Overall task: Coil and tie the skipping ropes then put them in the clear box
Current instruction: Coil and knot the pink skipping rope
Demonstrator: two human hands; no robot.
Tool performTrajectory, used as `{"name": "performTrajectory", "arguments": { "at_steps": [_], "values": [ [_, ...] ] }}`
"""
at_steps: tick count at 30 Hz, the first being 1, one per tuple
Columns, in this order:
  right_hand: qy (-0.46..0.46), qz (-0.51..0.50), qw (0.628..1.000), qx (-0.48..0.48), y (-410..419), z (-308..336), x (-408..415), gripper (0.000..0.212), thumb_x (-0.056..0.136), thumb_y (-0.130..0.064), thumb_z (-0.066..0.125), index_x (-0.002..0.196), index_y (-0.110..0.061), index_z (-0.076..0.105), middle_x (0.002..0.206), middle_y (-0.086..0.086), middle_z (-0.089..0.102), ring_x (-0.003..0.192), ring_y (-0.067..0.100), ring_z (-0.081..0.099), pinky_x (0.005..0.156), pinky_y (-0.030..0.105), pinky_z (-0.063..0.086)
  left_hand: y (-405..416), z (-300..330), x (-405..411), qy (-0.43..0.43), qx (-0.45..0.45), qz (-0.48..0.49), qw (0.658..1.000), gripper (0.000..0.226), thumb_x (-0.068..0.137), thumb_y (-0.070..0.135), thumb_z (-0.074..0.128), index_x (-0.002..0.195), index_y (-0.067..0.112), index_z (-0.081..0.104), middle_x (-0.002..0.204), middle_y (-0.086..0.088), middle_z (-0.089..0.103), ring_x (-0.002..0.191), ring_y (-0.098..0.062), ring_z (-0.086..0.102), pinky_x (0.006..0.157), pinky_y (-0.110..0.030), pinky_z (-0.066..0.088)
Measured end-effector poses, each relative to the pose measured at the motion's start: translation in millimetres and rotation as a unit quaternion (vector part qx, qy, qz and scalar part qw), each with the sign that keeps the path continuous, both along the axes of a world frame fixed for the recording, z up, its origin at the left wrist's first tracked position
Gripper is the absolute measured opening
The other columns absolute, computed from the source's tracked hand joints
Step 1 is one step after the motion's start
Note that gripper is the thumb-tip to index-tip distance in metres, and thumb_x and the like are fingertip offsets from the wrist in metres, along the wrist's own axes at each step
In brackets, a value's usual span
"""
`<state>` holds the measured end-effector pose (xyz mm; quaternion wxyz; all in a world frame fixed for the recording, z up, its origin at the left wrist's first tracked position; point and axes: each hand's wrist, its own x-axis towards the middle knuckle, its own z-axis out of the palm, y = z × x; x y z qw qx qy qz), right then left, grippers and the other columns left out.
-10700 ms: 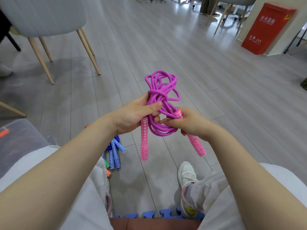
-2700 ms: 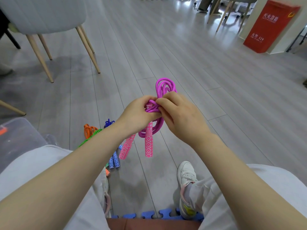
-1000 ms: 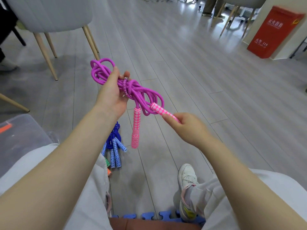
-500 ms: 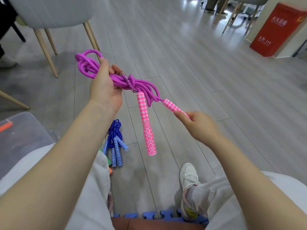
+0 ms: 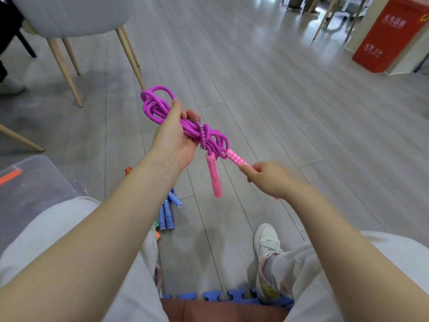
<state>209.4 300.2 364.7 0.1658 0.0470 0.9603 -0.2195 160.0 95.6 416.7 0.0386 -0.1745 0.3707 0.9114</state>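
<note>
A purple skipping rope [image 5: 157, 105] is coiled into a bundle and knotted near a small metal spring. My left hand [image 5: 176, 138] grips the middle of the coil, palm up. One pink patterned handle [image 5: 214, 175] hangs free below the knot. My right hand [image 5: 271, 180] grips the other pink handle [image 5: 235, 158], held out from the knot. The clear box [image 5: 32, 180] stands on the floor at the lower left, partly behind my left knee. A blue rope with blue patterned handles [image 5: 168, 212] lies on the floor under my left arm.
Bits of green and orange rope [image 5: 156, 226] show beside the blue handles. A grey chair with wooden legs [image 5: 130, 54] stands at the back left. A red cabinet [image 5: 390, 33] is at the far right. My white shoe [image 5: 267, 245] rests on the grey plank floor.
Over the last second my left hand has carried the coil right and nearer. My right hand still holds its handle. Earlier, both hands were tying the knot.
</note>
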Motion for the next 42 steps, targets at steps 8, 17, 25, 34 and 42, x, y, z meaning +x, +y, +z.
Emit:
{"name": "performTrajectory", "arguments": {
  "at_steps": [8, 17, 25, 34, 42],
  "values": [
    [0.195, 0.121, 0.950, -0.211, -49, 17, 5, 0.064, 0.093, -0.044, 0.059, 0.148, -0.028, 0.031, 0.144, -0.008, 0.044, 0.129, 0.008, 0.043, 0.105, 0.029, 0.038, 9, -2, 6, 0.022, -0.030, -0.019, 0.999, 0.040, 0.098, 0.041, 0.050, 0.067, 0.018, 0.044, 0.060, 0.003, 0.058, 0.061, -0.013, 0.056, 0.068, -0.031, 0.051],
    [0.198, 0.093, 0.961, -0.170, -75, -5, -11, 0.054, 0.083, -0.040, 0.070, 0.130, -0.027, 0.048, 0.111, -0.009, 0.061, 0.096, 0.013, 0.061, 0.083, 0.038, 0.051, 0, 5, -4, -0.051, -0.117, -0.105, 0.986, 0.013, 0.094, 0.020, 0.060, 0.083, 0.014, 0.057, 0.077, -0.001, 0.058, 0.067, -0.013, 0.052, 0.066, -0.028, 0.047],
    [0.108, 0.024, 0.970, -0.217, -109, -50, -48, 0.026, 0.092, -0.033, 0.060, 0.115, -0.022, 0.055, 0.087, -0.006, 0.064, 0.079, 0.010, 0.062, 0.071, 0.028, 0.049, -38, -40, -46, -0.048, -0.385, -0.289, 0.875, 0.004, 0.089, 0.013, 0.064, 0.090, 0.015, 0.061, 0.085, -0.004, 0.066, 0.082, -0.019, 0.064, 0.086, -0.036, 0.056],
    [0.018, 0.057, 0.986, -0.154, -167, -138, -115, 0.027, 0.090, -0.045, 0.058, 0.105, -0.023, 0.061, 0.091, 0.002, 0.069, 0.083, 0.025, 0.063, 0.067, 0.031, 0.043, -114, -151, -102, -0.054, -0.450, -0.297, 0.840, 0.007, 0.092, 0.020, 0.063, 0.099, 0.017, 0.061, 0.094, -0.001, 0.069, 0.085, -0.013, 0.066, 0.087, -0.035, 0.051],
    [-0.055, 0.141, 0.985, -0.084, -226, -232, -158, 0.036, 0.092, -0.046, 0.058, 0.109, -0.014, 0.062, 0.099, 0.012, 0.069, 0.093, 0.032, 0.063, 0.071, 0.032, 0.043, -173, -269, -124, -0.185, -0.401, -0.206, 0.874, 0.021, 0.093, 0.013, 0.061, 0.114, 0.014, 0.064, 0.105, -0.008, 0.070, 0.089, -0.019, 0.065, 0.085, -0.034, 0.054]
  ]
}}
